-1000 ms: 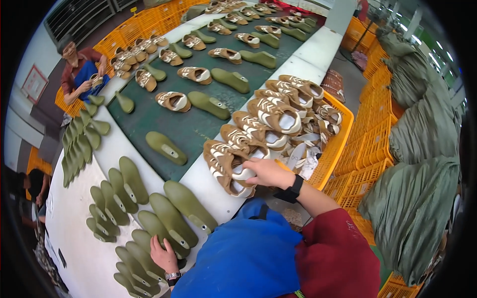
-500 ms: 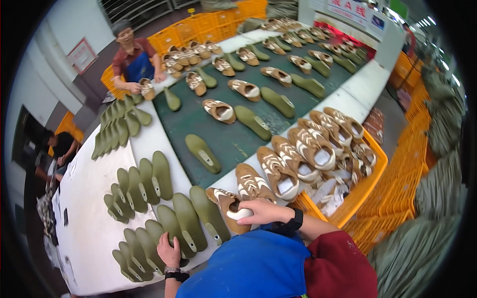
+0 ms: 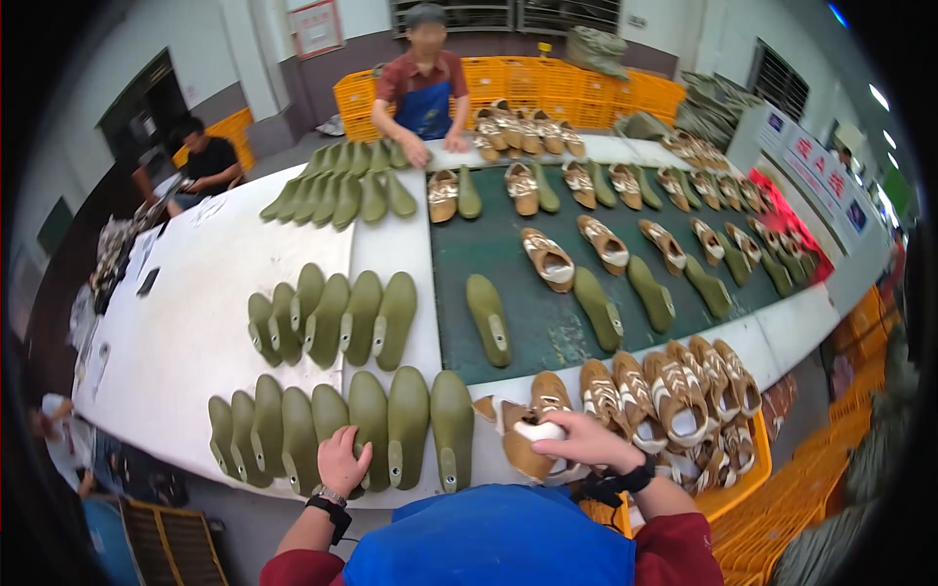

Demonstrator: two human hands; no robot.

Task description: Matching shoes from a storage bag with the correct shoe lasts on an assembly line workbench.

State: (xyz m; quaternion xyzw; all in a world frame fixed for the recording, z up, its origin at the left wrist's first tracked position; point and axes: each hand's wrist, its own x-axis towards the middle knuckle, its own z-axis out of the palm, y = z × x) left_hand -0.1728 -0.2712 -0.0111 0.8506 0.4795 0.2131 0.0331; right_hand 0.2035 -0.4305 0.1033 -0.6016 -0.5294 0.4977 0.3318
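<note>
My right hand (image 3: pixel 588 439) is closed on the pale heel of a brown sneaker upper (image 3: pixel 521 451) with white trim. It holds the upper above the near table edge, beside a row of similar shoes (image 3: pixel 674 391). My left hand (image 3: pixel 342 461) reaches into the nearest row of olive-green shoe lasts, its fingers curled over one shoe last (image 3: pixel 330 408). That last's lower part is hidden by the hand. Between my hands more lasts stand upright, among them a tall last (image 3: pixel 451 420) closest to the sneaker upper.
Pairs of shoes and lasts lie on the dark green belt (image 3: pixel 459 342) ahead. A second row of lasts (image 3: pixel 362 313) stands on the white table (image 3: pixel 195 313). At right, an orange crate (image 3: pixel 752 469) holds shoes. A co-worker (image 3: pixel 422 93) stands across the table; another person sits far left.
My view has swung, so the table sits squarer. My right hand still grips the upper, now tilted. Shoes on the belt have shifted rightward, and the co-worker's shoe now lies on the belt.
</note>
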